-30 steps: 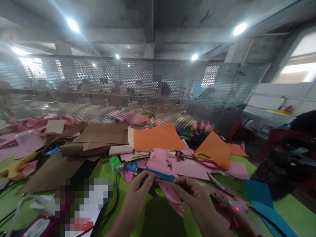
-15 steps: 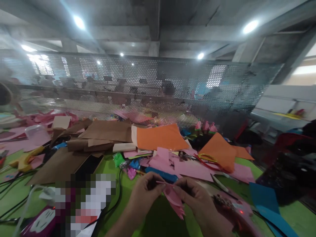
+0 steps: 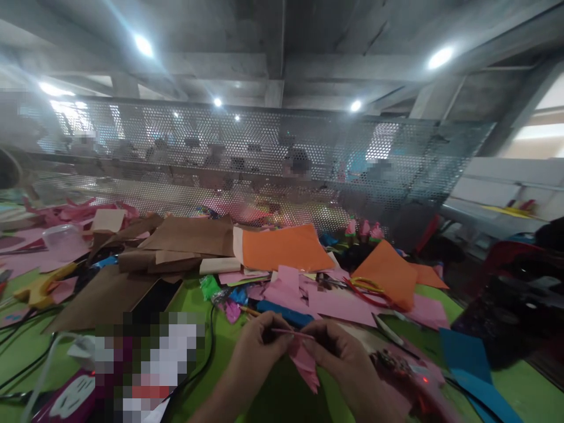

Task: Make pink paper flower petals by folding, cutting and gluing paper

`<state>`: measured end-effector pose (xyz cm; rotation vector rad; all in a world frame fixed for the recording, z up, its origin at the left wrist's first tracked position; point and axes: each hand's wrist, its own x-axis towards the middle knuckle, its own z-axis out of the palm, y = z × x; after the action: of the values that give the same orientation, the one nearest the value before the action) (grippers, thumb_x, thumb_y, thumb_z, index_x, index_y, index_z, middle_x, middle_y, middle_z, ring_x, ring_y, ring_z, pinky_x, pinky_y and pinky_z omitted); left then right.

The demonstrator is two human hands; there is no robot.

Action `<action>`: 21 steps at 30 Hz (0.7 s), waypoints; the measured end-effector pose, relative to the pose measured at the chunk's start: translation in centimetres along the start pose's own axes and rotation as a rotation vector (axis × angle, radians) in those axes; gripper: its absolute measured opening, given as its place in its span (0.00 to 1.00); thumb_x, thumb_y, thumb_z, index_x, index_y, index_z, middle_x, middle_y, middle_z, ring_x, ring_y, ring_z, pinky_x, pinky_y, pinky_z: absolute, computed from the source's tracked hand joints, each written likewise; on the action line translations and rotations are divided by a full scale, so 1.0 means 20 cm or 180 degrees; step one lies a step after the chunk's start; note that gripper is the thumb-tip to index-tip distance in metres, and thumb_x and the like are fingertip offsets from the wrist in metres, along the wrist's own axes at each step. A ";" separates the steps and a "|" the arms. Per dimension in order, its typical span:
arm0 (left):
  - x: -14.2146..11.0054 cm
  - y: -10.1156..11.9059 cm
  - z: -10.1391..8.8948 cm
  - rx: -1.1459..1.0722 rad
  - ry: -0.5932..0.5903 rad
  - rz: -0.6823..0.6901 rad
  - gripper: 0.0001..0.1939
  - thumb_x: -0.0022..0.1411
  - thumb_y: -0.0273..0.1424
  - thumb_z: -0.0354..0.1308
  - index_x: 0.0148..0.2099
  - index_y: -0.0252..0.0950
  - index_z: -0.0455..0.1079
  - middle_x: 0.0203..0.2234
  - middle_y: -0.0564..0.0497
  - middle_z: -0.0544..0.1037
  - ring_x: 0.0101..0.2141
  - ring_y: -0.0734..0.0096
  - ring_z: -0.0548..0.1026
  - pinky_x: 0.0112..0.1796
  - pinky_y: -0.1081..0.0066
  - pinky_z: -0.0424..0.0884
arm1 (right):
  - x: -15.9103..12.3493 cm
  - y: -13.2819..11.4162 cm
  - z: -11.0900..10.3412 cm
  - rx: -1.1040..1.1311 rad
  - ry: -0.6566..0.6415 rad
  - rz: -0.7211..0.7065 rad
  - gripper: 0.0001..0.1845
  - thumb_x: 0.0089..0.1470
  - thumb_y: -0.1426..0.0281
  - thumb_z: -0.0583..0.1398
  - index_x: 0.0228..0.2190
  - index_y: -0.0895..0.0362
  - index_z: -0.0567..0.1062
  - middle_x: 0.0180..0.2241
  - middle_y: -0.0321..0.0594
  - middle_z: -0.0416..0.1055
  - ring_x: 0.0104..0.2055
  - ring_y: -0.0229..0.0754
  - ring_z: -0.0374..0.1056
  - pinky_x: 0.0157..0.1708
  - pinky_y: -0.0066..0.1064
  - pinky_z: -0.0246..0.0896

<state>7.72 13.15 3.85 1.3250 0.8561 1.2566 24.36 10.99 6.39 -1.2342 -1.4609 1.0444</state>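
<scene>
Between both hands, low in the middle of the head view, is a small pink paper piece [image 3: 303, 363] with layered, pointed ends hanging down. My left hand [image 3: 258, 351] pinches its upper left edge between thumb and forefinger. The upper right side is gripped by my right hand [image 3: 337, 352], thumb in front. A thin pink strip edge runs across the top from one hand to the other. Just behind the fingers lies a long blue object [image 3: 282, 312], and pink paper sheets [image 3: 341, 302] lie beyond it.
Scissors with red and yellow handles [image 3: 365, 288] lie by orange sheets [image 3: 282, 248]. Brown sheets [image 3: 189, 235] and a yellow glue gun [image 3: 42, 288] are at left. A purple power strip [image 3: 73, 396] with cables sits front left, blue paper [image 3: 467, 352] right. A perforated metal screen [image 3: 247, 158] stands behind.
The pink paper piece has turned a little, its pointed ends swinging left, and its top edge now lies more level between the fingers. Both hands keep their pinch.
</scene>
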 end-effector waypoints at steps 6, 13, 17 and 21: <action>0.00 0.02 -0.01 -0.0064 0.0069 -0.0084 0.04 0.53 0.30 0.62 0.31 0.35 0.71 0.26 0.51 0.76 0.29 0.69 0.71 0.32 0.72 0.65 | 0.01 0.03 -0.01 0.0098 -0.0068 0.0073 0.14 0.47 0.59 0.66 0.29 0.57 0.77 0.27 0.37 0.72 0.30 0.43 0.66 0.31 0.31 0.61; 0.00 0.00 -0.01 -0.0022 0.0025 -0.0191 0.08 0.56 0.35 0.60 0.32 0.35 0.74 0.24 0.53 0.74 0.26 0.72 0.69 0.29 0.74 0.62 | 0.02 0.03 -0.01 0.0137 0.0069 0.0070 0.13 0.51 0.60 0.63 0.36 0.55 0.79 0.30 0.39 0.74 0.32 0.44 0.67 0.31 0.32 0.62; 0.03 -0.04 -0.03 -0.0218 0.0313 -0.0407 0.13 0.53 0.37 0.63 0.38 0.34 0.76 0.24 0.53 0.75 0.25 0.73 0.69 0.27 0.75 0.62 | 0.00 0.00 0.00 -0.0162 0.0038 -0.0232 0.19 0.51 0.68 0.61 0.46 0.50 0.76 0.37 0.40 0.74 0.34 0.44 0.68 0.34 0.33 0.64; 0.03 -0.05 -0.03 -0.0597 0.0202 -0.0512 0.17 0.50 0.38 0.66 0.42 0.36 0.76 0.27 0.51 0.78 0.28 0.71 0.72 0.29 0.75 0.64 | 0.00 -0.01 0.00 -0.0702 -0.0059 -0.0619 0.15 0.44 0.72 0.65 0.37 0.50 0.79 0.45 0.42 0.70 0.37 0.45 0.67 0.38 0.35 0.64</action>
<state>7.39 13.96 2.92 1.0517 0.8498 1.2258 24.24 10.96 6.55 -1.2079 -1.7086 0.7824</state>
